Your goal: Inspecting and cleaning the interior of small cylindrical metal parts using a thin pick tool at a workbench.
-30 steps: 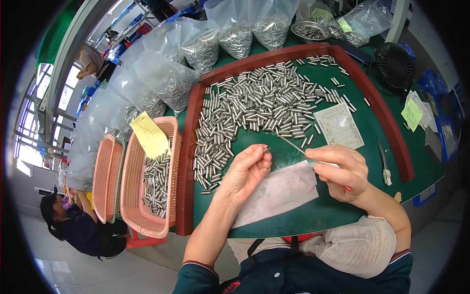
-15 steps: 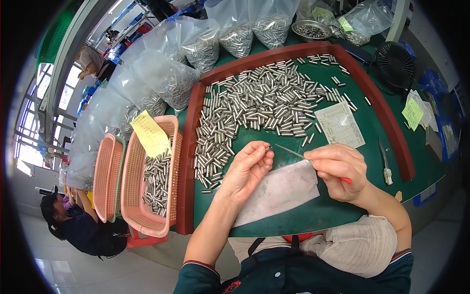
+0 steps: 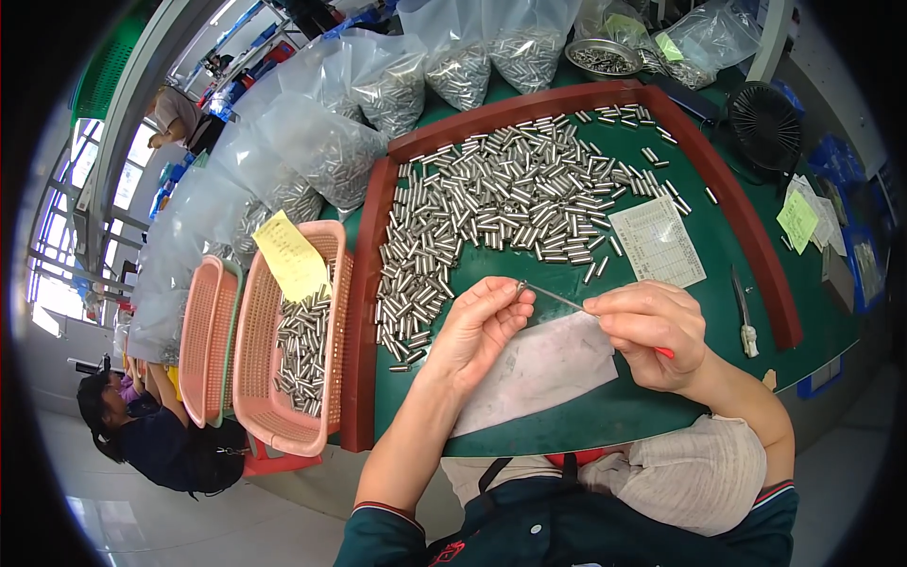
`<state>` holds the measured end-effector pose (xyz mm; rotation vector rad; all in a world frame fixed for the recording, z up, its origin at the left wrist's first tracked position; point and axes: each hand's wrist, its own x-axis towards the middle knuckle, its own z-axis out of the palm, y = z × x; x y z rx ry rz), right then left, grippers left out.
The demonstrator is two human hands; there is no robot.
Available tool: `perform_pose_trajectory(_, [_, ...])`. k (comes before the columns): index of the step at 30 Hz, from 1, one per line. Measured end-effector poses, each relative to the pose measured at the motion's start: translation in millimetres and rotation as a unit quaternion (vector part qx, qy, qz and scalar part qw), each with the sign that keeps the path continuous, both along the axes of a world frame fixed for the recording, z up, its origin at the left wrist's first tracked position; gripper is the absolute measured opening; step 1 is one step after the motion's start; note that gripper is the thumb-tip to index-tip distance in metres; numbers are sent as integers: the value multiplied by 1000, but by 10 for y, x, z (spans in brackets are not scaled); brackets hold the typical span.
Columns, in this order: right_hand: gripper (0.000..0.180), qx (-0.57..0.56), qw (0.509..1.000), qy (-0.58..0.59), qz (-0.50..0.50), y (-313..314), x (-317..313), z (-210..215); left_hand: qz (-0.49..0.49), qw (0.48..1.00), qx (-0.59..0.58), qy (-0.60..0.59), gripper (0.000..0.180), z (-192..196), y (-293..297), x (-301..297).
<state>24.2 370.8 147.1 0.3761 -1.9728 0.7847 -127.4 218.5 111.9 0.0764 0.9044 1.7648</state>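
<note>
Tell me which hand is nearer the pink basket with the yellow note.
Left. The left hand is to the right of the pink basket, across the red-brown rail; the right hand is farther right still.

Bright, fairly even light fills the middle of the view, and shadows on the smooth green tabletop (image 3: 633, 397) are soft. The tall barred windows (image 3: 59, 298) at far left burn out to white. Small highlights dot the short silvery metal cylinders (image 3: 529, 189); paler sheen lies on the clear plastic bags (image 3: 321, 142), and the glossy grey floor (image 3: 109, 524) throws back glare. Fisheye distortion is plain — the long dark-red border (image 3: 515, 109) bows, and black corners close in behind a bluish fringe. Print on the white paper sheet (image 3: 658, 242) is too small to read.
</note>
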Motion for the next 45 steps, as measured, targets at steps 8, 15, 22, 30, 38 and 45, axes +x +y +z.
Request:
perform_pose_trajectory(8, [12, -47, 998, 31, -34, 21, 30, -2, 1, 999, 13, 41, 17, -33, 2, -1])
perform_pose_trajectory(15, [12, -51, 998, 19, -19, 9, 32, 12, -5, 993, 20, 115, 20, -22, 8, 26])
perform_pose_trajectory(22, [12, -53, 998, 12, -23, 6, 35, 1, -6, 995, -2, 104, 18, -18, 3, 22])
perform_pose_trajectory(30, [12, -53, 998, 6, -26, 8, 29, 3, -15, 995, -5, 95, 14, -11, 5, 10])
perform_pose_trajectory(38, [12, -53, 998, -4, -15, -1, 17, -3, -21, 995, -9, 98, 15, -29, 7, 7])
perform_pose_trajectory(45, [12, -39, 999, 17, -31, 14, 40, 13, -26, 995, -12, 97, 18, -8, -5, 8])
